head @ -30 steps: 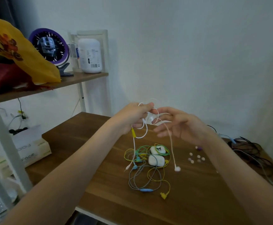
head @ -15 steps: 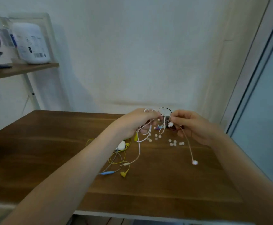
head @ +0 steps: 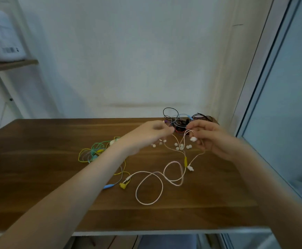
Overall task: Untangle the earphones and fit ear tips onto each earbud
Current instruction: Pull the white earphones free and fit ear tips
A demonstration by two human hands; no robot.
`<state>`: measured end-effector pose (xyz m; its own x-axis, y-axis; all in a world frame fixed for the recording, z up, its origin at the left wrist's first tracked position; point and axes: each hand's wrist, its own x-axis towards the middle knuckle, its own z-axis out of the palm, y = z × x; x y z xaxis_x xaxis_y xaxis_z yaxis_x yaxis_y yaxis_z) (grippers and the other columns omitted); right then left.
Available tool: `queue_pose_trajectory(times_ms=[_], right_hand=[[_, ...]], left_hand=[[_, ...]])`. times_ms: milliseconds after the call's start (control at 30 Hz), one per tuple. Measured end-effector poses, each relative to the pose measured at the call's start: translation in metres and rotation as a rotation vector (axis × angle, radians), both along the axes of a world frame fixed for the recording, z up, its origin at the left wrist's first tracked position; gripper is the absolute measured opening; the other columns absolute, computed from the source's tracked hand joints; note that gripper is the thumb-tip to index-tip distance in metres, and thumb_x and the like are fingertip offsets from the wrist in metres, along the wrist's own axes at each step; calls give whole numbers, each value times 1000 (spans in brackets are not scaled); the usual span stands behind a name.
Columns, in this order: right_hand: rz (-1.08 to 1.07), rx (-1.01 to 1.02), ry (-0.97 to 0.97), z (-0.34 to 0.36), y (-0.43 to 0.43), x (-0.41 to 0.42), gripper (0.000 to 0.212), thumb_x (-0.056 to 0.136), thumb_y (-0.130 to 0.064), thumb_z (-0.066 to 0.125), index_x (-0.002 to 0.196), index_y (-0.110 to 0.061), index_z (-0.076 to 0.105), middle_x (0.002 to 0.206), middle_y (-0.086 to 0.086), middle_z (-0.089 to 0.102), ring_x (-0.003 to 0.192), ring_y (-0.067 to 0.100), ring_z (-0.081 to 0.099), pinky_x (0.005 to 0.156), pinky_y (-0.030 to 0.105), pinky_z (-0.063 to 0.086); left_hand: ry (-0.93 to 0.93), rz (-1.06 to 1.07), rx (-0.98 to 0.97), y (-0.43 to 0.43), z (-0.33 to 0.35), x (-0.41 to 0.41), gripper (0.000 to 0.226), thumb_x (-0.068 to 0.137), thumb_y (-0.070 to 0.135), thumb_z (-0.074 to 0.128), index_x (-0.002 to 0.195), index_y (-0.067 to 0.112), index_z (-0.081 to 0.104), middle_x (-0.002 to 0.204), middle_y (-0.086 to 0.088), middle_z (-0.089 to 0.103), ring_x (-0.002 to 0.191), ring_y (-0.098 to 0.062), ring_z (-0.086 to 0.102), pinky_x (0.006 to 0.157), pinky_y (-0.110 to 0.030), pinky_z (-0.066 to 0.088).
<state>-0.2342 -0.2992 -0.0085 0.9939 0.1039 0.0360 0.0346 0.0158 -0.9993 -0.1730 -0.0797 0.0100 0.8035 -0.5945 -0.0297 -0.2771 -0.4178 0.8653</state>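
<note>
Pinching white earbud [head: 193, 139]: right hand [head: 215, 141]; left hand [head: 149, 135] curled, blurred, grip unclear.

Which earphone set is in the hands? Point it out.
The white earphones: their cable rises from loops on the table to the left hand and right hand. The yellow-green tangle lies apart at left, the black tangle at the back.

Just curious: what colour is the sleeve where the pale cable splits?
Yellow: the sleeve on the pale cable, best seen in the head view.
</note>
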Motion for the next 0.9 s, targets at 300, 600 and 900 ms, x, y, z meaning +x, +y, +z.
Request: queue_pose_trajectory(times_ms=[300,600,900], right_hand=[[138,-6,2,-3,20,8,21,81,-10,65,101,-11,59,74,-2,56,58,8,49,51,17,41],[193,-430,127,-20,11,10,18,91,-1,55,105,-10,62,94,3,68,70,11,59,65,24,51],[89,-507,154,-41,-4,12,16,90,-16,62,105,-17,64,92,0,68,86,15,65,82,23,51]], left_hand=[[97,-179,-150,-13,-17,-2,6,94,14,58,92,13,64,72,7,67,69,-5,62,70,-18,48],[87,-217,364,20,-18,19,22,99,32,50,98,18,66,65,3,51,59,-11,45,61,-25,39],[55,-93,769,21,-29,25,50,99,55,27,119,21,57,84,2,61,65,-13,49,53,-21,40]])
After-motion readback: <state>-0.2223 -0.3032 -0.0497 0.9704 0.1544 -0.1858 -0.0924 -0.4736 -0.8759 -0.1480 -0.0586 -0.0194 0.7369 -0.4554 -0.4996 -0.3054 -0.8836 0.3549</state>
